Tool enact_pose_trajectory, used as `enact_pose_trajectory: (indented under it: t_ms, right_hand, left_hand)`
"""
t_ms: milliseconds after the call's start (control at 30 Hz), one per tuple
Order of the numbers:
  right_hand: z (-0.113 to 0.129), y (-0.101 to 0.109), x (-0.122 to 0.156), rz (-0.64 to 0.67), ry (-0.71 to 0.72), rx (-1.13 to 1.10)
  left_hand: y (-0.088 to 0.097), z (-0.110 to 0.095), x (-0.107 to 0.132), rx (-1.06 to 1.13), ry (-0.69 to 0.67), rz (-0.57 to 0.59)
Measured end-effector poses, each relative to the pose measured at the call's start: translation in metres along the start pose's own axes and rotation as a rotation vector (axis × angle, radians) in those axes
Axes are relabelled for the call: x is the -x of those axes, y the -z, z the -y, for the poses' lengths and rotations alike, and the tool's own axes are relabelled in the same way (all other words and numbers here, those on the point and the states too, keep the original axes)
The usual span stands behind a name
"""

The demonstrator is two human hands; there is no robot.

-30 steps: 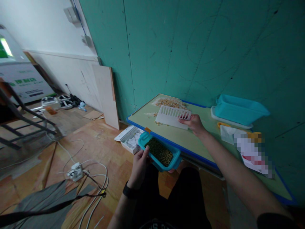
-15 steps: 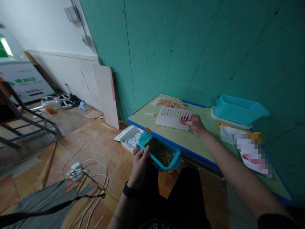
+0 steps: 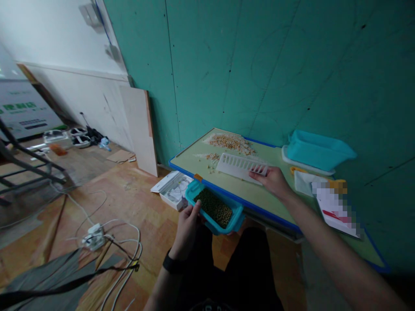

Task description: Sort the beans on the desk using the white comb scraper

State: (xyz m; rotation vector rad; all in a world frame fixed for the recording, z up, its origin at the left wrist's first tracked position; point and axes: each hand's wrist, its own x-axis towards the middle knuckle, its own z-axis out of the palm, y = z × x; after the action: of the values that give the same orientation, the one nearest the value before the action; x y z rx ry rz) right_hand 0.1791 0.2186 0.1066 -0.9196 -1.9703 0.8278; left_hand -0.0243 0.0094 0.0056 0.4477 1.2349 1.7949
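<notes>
Right: the left hand [image 3: 188, 224] has its grip closed on the near end of a blue tray [image 3: 214, 207] of green beans, held at the front edge of the tabletop [image 3: 233, 186], over the lap. The right hand [image 3: 274, 181] pinches the right end of a white slotted scraper [image 3: 241, 166] lying on the tabletop, so that grip is closed too. Loose tan beans [image 3: 231, 142] sit beyond the scraper: the main pile is at the far corner, with a few strays near its left end.

My read: press the scraper's long edge flat so nothing slips under, and hold the tray level and tight to the edge, since it looks fairly full.

The tabletop is pale green with a blue rim, against a green wall. A teal tub [image 3: 319, 151] sits back right, with papers [image 3: 333, 207] nearer. The floor is wood, with cables [image 3: 106, 233], a power strip [image 3: 92, 236] and an open white box [image 3: 173, 190] beside the table.
</notes>
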Motion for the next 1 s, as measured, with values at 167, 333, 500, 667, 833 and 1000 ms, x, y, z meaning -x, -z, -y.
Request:
enact_pose_trajectory:
  t_ms: [167, 333, 500, 667, 833, 1000]
  right_hand:
    - [0.012, 0.018, 0.071, -0.209, 0.109, 0.463]
    - [0.044, 0.002, 0.133, -0.287, 0.388, 0.663]
    - [0.067, -0.018, 0.137, -0.225, 0.455, 0.494]
    - [0.048, -0.029, 0.08, -0.233, 0.267, 0.336]
    - [0.024, -0.038, 0.041, -0.186, 0.158, 0.327]
    - [0.026, -0.045, 0.047, -0.154, 0.147, 0.249]
  left_hand:
    - [-0.009, 0.004, 0.007, 0.016, 0.014, -0.043]
    - [-0.022, 0.005, 0.022, 0.016, -0.005, 0.019]
    - [-0.024, 0.0, 0.027, 0.003, 0.007, 0.039]
    - [-0.009, -0.013, 0.016, -0.03, 0.014, -0.053]
    - [0.011, -0.029, 0.0, -0.044, -0.03, -0.086]
    - [0.019, -0.039, -0.014, -0.048, -0.05, -0.094]
